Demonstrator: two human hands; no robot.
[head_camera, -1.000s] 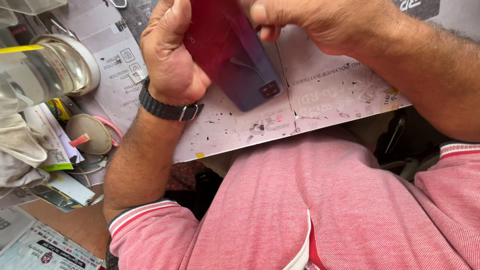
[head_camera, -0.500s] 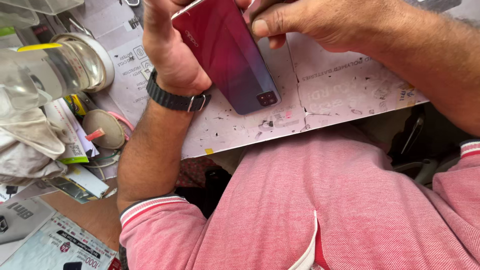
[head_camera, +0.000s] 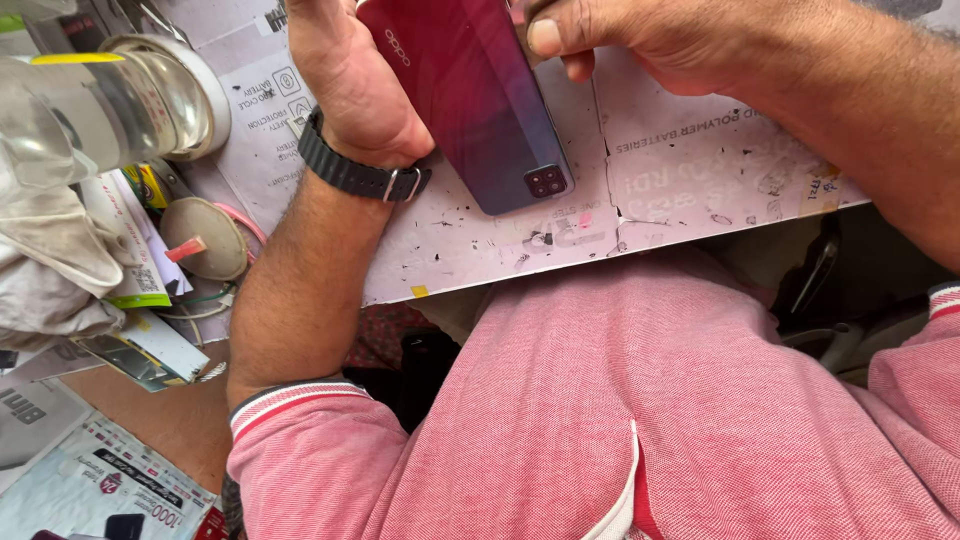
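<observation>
A smartphone (head_camera: 480, 110) with a glossy back shading from red to purple-blue is held tilted above a white work mat (head_camera: 650, 200), camera corner pointing toward me. My left hand (head_camera: 350, 80), with a black watch on the wrist, grips its left edge. My right hand (head_camera: 620, 40) pinches the phone's upper right edge, thumb pressed on it. The top of the phone is cut off by the frame.
A clear glass jar (head_camera: 110, 105) lies at the left beside a pale cloth (head_camera: 50, 260), a round tan disc (head_camera: 205, 240), loose papers and leaflets (head_camera: 110, 490). The mat is speckled with small dark bits. My red shirt fills the lower frame.
The view has shifted a little, so the phone and both hands sit higher in frame. Both hands keep their hold on the phone.
</observation>
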